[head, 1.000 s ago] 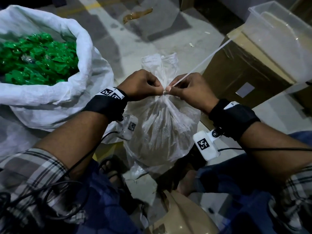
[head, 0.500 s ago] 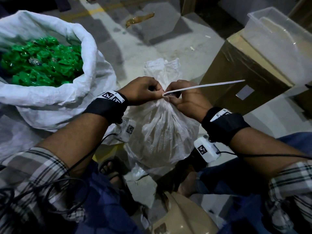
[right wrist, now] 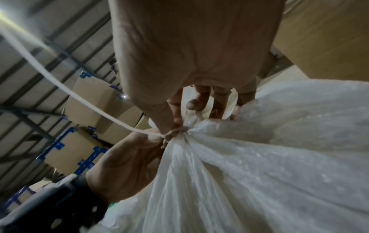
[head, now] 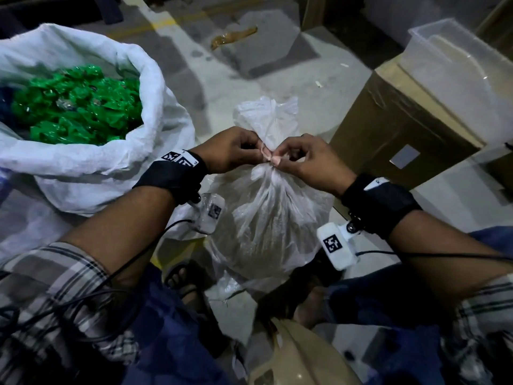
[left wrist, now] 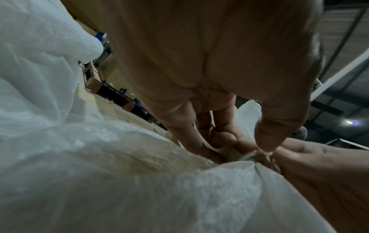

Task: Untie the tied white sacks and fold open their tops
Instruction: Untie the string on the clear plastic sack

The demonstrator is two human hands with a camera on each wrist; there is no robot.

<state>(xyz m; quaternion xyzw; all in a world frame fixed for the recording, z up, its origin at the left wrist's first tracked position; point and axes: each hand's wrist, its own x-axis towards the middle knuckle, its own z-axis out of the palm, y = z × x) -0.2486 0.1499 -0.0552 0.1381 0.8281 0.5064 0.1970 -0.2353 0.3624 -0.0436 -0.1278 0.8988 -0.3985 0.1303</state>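
Hands: two, both at the neck of the small sack – the left hand [head: 233, 151] and the right hand [head: 308, 159] meet thumb to thumb over the knot.
Left hand: fingers curled, thumb and forefinger pinching the gathered plastic at the tie.
Right hand: fingers curled, thumb and fingertips [right wrist: 192, 104] pinching the knot from the other side.
Wrist bands: two, black, one on each wrist, each with a white camera block hanging beneath.
Small sack: one [head: 266, 223], directly under both hands, standing on the floor between the person's feet; thin, crinkled, see-through white plastic, bulging round below the neck, with pale contents showing through. Its top is tied shut, a ruffled tuft standing up beyond the fingers.
Tie: one white strip [right wrist: 66, 93], flat and narrow, wound round the neck where the hands pinch; its free end curves away past the left hand in the right wrist view.
Tan bag: one [head: 299, 359], smooth, nearest the person, below the hands.
Big sack: one [head: 91, 168], left of the left hand – coarse woven white cloth, top rolled open into a thick rim.
Green wrappers: too many to count [head: 75, 107], shiny and crumpled, heaped inside the big sack.
Cardboard box: one [head: 394, 123], brown, square-edged, right of the right hand and beyond it.
Clear tub: one [head: 458, 59], hard see-through plastic, sitting on the box.
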